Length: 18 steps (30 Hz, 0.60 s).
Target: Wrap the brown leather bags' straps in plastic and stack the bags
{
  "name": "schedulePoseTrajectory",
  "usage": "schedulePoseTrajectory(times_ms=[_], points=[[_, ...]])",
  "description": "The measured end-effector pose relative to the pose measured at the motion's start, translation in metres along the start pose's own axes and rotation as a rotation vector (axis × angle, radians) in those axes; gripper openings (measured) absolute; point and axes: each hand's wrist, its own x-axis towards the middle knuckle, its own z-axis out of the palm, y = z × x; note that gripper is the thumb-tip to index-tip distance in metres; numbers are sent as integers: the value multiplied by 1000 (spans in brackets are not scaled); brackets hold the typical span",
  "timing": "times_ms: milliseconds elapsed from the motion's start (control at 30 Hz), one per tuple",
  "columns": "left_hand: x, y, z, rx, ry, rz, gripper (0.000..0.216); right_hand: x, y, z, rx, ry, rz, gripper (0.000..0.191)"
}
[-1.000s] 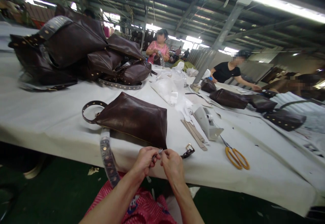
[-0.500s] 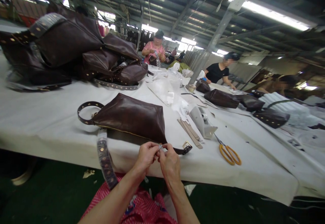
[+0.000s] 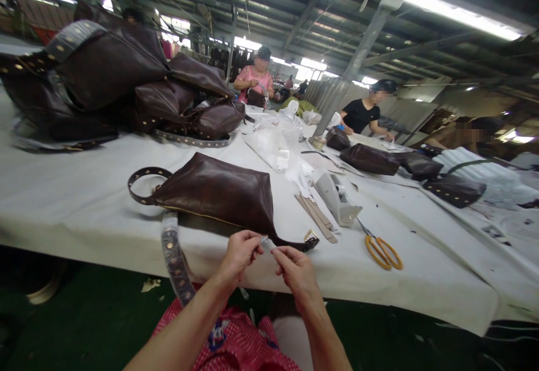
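A dark brown leather bag lies on its side before me, its zipper edge towards me. At its lower right corner, my left hand pinches one end of a small clear strip, which looks like tape or plastic film. Whether a zipper pull is also between those fingers is hidden. My right hand pinches the strip's other end, a little apart from the left. Just beyond the right hand is a short strap with a gold buckle. A studded strap wrapped in clear film hangs over the table edge.
A pile of brown bags stands at the left. To the right are a tape dispenser, beige strips and orange-handled scissors. White plastic sheets lie farther back. Two co-workers work across the table.
My right hand has moved right and slightly down, away from my left, and the clear strip now spans the gap between them. The bag stays in place.
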Motion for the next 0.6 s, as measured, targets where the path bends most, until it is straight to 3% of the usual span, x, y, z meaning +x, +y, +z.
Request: schedulePoseTrajectory(times_ms=[100,367,500,600], points=[[0,-5,1,55,26,46,10,-2,-5,6,49,3,2,43],[2,-11,2,94,21,119,9,4,-5,19,156,-58,44,36],[2,-18,2,114,7,179,12,5,-4,22,392,-107,178,29],[1,-22,1,108,14,199,17,9,-4,20,669,-178,358,19]])
